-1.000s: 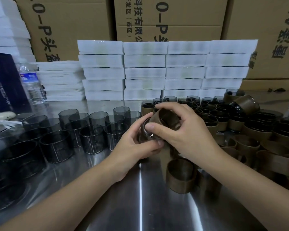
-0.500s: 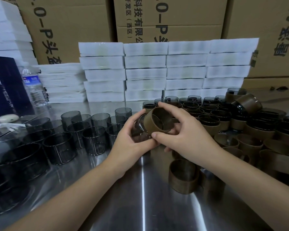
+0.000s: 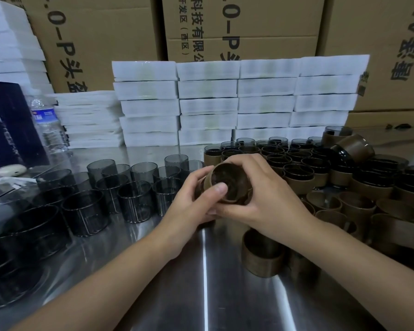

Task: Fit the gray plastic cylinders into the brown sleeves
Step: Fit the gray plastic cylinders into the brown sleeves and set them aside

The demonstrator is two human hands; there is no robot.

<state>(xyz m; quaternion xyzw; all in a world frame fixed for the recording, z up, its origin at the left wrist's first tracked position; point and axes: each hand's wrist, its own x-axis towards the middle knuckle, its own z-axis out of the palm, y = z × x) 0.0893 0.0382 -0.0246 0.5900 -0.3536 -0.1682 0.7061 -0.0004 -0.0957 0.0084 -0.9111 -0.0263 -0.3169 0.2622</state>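
Both hands hold one brown sleeve (image 3: 232, 181) above the middle of the steel table, its open end turned toward me. My left hand (image 3: 191, 201) wraps it from the left, thumb pressed on its near rim. My right hand (image 3: 261, 194) curls round it from the right and over the top. A gray cylinder seems to sit inside the sleeve, mostly hidden by my fingers. Several bare gray cylinders (image 3: 134, 199) stand on the left. Empty brown sleeves (image 3: 263, 254) lie on the right. Sleeved cylinders (image 3: 299, 175) stand behind them.
Stacks of white foam trays (image 3: 208, 101) line the back, with cardboard boxes (image 3: 249, 27) behind. A water bottle (image 3: 47, 123) and a dark box (image 3: 5, 120) stand at the left. Bare steel table (image 3: 201, 295) lies between my forearms.
The sleeve has turned so its open end faces me more. My left thumb has moved onto its near rim, and both hands sit slightly lower and closer together.
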